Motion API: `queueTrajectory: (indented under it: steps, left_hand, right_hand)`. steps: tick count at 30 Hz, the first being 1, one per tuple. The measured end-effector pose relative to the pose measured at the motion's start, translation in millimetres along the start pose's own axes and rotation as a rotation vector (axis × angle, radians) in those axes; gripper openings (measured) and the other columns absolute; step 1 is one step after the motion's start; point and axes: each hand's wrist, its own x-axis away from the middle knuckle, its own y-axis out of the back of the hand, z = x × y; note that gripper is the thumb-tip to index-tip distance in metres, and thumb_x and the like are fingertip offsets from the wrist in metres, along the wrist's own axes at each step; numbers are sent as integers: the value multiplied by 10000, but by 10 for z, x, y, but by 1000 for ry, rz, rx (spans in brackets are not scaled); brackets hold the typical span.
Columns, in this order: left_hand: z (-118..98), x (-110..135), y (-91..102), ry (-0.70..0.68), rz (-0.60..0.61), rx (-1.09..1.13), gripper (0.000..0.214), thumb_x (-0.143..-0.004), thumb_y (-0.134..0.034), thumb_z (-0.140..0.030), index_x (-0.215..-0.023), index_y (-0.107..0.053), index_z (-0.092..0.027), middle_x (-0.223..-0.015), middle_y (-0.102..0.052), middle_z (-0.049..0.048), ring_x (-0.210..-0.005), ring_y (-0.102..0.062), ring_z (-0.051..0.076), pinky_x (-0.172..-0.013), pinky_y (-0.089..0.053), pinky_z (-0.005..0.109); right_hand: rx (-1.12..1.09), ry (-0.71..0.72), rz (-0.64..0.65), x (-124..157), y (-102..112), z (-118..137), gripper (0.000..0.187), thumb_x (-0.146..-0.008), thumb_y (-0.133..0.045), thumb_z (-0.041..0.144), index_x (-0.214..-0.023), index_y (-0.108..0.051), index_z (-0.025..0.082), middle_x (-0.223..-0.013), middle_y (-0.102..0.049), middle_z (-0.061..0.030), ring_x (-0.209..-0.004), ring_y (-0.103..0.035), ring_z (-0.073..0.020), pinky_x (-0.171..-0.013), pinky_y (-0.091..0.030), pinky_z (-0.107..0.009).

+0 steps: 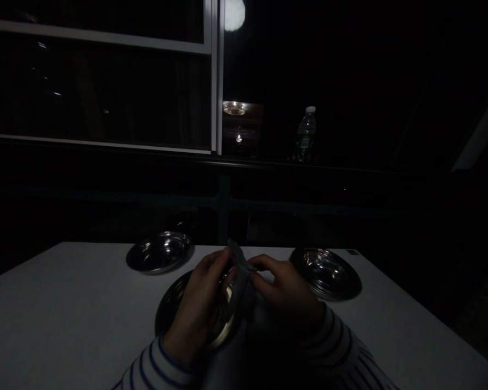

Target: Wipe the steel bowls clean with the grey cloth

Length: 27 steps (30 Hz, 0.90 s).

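A thin grey cloth-like piece (239, 273) is held up between my two hands, its lower part lost in the dark. My left hand (201, 295) has its thumb and fingers closed on the left side of this cloth. From the right, my right hand (282, 284) pinches the cloth's edge between thumb and forefinger. Below and behind my left hand lies a shiny metal bowl (166, 309), partly covered by that hand. The dim light hides the finer detail of the cloth.
On the white table (85, 314), a second metal bowl (160, 253) stands at the back left and a third metal bowl (327, 273) at the back right. Beyond the table, a plastic bottle (305, 138) stands on a dark ledge by a white-framed window (215, 81).
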Motion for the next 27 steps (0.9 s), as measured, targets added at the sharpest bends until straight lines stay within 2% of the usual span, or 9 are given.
queueTrajectory:
  steps: [2, 4, 7, 10, 12, 15, 18, 22, 27]
  left_hand:
    - [11, 30, -33, -8, 66, -53, 375, -678, -686, -293, -1014, -573, -171, -1085, -644, 103, -984, -611, 198, -844, -479, 292]
    - [34, 42, -50, -16, 166, -87, 455, -621, -723, -222, -1045, -565, -180, -1119, -638, 96, -1029, -593, 201, -882, -457, 295]
    - [58, 21, -36, -17, 263, -149, 408, -641, -689, -224, -1035, -600, -172, -1071, -666, 88, -997, -609, 211, -861, -465, 307]
    - [32, -23, 10, 5, 207, -239, 323, -707, -612, -287, -1000, -637, -154, -974, -699, 82, -882, -645, 214, -773, -494, 308]
    - [-4, -55, 48, -18, 130, -292, 304, -718, -591, -319, -961, -653, -147, -927, -708, 75, -859, -647, 214, -730, -498, 289]
    - [-47, -104, 103, -65, 35, -366, 322, -722, -571, -348, -960, -646, -145, -879, -709, 64, -838, -645, 205, -690, -494, 271]
    - [-69, -143, 140, -82, -10, -451, 375, -715, -551, -315, -1045, -606, -145, -878, -702, 58, -782, -647, 195, -638, -489, 270]
    - [-83, -158, 153, -108, 35, -493, 447, -681, -534, -231, -1116, -568, -133, -1010, -678, 86, -911, -629, 208, -746, -484, 292]
    - [-32, -100, 162, -218, 173, -626, 389, -690, -559, -246, -1067, -615, -168, -1122, -637, 83, -1065, -562, 231, -941, -393, 344]
  right_hand:
    - [-126, -40, -53, -25, -12, -29, 178, -811, -505, 215, -938, -630, 198, -919, -682, -20, -896, -621, -159, -811, -456, -269]
    - [-240, -66, -43, -41, -9, -50, 192, -814, -507, 232, -952, -635, 195, -942, -680, -25, -907, -620, -162, -816, -463, -272]
    - [-332, -88, -21, -48, 22, -64, 205, -824, -495, 248, -945, -649, 186, -945, -681, -31, -911, -620, -165, -823, -467, -285]
    - [-302, -111, -70, -45, 99, -80, 189, -813, -515, 264, -883, -668, 179, -860, -687, -23, -858, -623, -158, -769, -481, -265]
    - [-285, -154, -121, -40, 183, -104, 200, -809, -520, 295, -868, -668, 174, -795, -676, -19, -742, -622, -141, -642, -489, -235]
    - [-315, -236, -191, -27, 346, -142, 233, -790, -538, 354, -873, -656, 170, -711, -640, -4, -520, -549, -99, -449, -428, -203]
    - [-382, -288, -278, -7, 506, -150, 243, -738, -594, 381, -833, -641, 163, -649, -617, 3, -474, -521, -91, -415, -408, -197]
    - [-524, -327, -404, 25, 620, -108, 287, -684, -655, 383, -858, -614, 158, -612, -609, 13, -498, -549, -100, -425, -443, -193]
    - [-663, -328, -476, 29, 597, -33, 351, -651, -691, 381, -892, -574, 155, -585, -595, 30, -444, -544, -82, -384, -445, -170]
